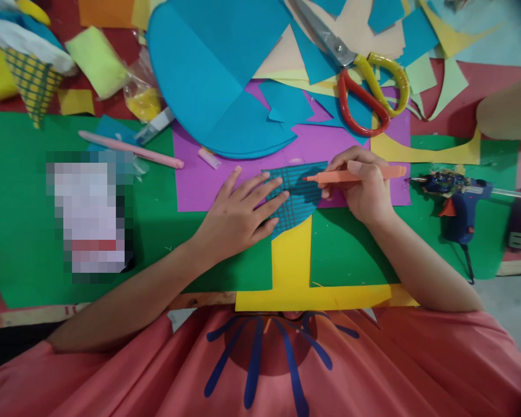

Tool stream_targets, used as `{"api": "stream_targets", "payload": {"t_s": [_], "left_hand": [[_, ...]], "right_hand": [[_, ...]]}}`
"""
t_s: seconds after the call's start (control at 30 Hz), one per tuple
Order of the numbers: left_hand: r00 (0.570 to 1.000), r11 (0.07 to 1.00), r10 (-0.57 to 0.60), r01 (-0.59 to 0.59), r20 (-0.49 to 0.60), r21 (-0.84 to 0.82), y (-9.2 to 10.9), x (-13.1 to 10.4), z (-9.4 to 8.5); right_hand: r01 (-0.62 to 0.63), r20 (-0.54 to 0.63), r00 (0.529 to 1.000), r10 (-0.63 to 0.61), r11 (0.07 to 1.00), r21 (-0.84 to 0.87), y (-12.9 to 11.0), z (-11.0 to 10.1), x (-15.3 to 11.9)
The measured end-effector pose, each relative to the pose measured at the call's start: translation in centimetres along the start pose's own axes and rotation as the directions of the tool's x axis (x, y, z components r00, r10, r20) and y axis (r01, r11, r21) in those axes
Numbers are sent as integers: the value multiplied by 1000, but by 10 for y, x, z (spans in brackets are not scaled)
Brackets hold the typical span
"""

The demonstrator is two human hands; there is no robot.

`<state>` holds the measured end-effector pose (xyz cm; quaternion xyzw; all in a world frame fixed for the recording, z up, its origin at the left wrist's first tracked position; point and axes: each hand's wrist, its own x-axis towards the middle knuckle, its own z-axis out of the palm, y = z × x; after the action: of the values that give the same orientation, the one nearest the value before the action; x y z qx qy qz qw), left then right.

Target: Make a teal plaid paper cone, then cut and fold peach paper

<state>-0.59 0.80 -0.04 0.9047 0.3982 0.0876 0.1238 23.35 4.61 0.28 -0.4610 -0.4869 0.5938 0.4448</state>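
Note:
Under my left hand (243, 211) lies a blue paper piece (301, 200) with a curved lower edge, marked with dark crossing lines. The fingers are spread flat and their tips rest on its left side. My right hand (367, 185) grips an orange marker (347, 175), its tip at the upper part of the blue piece. Below the piece, a yellow paper strip (291, 255) runs down to a wider yellow band. A purple sheet (238, 188) lies partly beneath the blue piece, on a green sheet (164, 243).
Large blue paper discs (217, 75) lie behind the hands. Scissors (351, 63) with red and yellow handles rest on paper scraps. A blue glue gun (462, 211) is at the right. A pink marker (130, 149), a loose cap (209, 158) and a blurred-out object (90, 214) are at the left.

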Motion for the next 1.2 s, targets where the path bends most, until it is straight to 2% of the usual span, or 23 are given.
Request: {"api": "stream_targets", "payload": {"t_s": [0.07, 0.27, 0.5, 1.03, 1.2], "left_hand": [[999, 999, 44, -44, -5, -16, 0, -1, 0], [990, 991, 126, -123, -69, 52, 1, -1, 1], [989, 988, 144, -142, -20, 55, 1, 0, 1], [989, 986, 145, -145, 0, 78, 0, 1, 1], [991, 989, 133, -133, 15, 64, 2, 1, -1]], "right_hand": [[10, -4, 1000, -10, 1000, -12, -1, 1, 0], [32, 37, 999, -25, 977, -210, -3, 3, -3], [54, 57, 998, -38, 949, -311, 1, 6, -5], [71, 57, 997, -54, 938, -339, -1, 8, -4], [34, 71, 997, -11, 942, -334, -1, 6, -4]]}}
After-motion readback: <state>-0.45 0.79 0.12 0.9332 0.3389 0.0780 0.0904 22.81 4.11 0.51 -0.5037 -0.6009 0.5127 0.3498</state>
